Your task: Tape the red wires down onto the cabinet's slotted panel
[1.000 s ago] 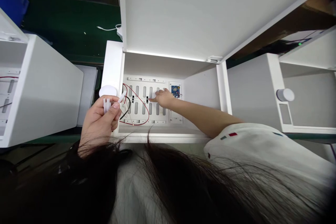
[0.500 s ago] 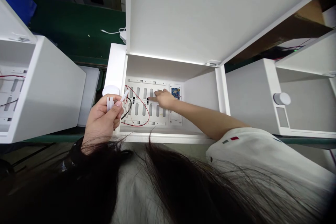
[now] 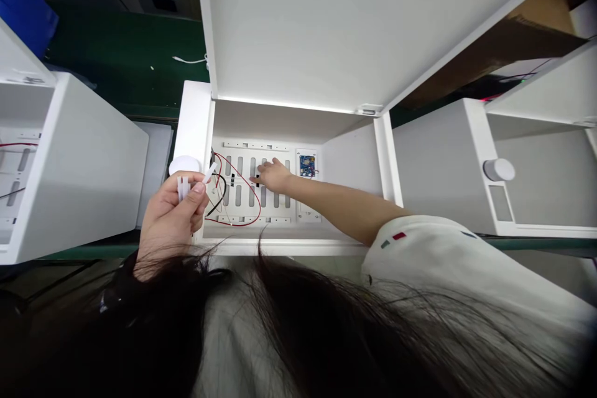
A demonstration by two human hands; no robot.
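Several white plastic strips (image 3: pixel 183 188) are held in my left hand (image 3: pixel 170 221), one of them sticking up between thumb and fingers. That hand is over the left front edge of an open white box (image 3: pixel 280 247). Inside it, my right hand (image 3: pixel 276 176) reaches down with fingers stretched out. Its index fingertip is at a small black piece (image 3: pixel 257 181) on the slotted white panel (image 3: pixel 245 181); contact is hard to confirm. A second black piece (image 3: pixel 232 180) sits to its left. A red wire (image 3: pixel 260 205) and a black wire (image 3: pixel 224 189) loop over the panel's left side.
A blue circuit board (image 3: pixel 308 166) is mounted at the panel's right. The box's white lid (image 3: pixel 298 25) stands raised behind. Similar white boxes flank it on the left (image 3: pixel 93 161) and right (image 3: pixel 433 168). A white cable (image 3: pixel 189 61) lies on the green surface (image 3: pixel 125 50).
The whole view has shifted slightly, with the box now further left. My right index fingertip stays by the same black piece, and my left hand keeps its grip on the white strips.
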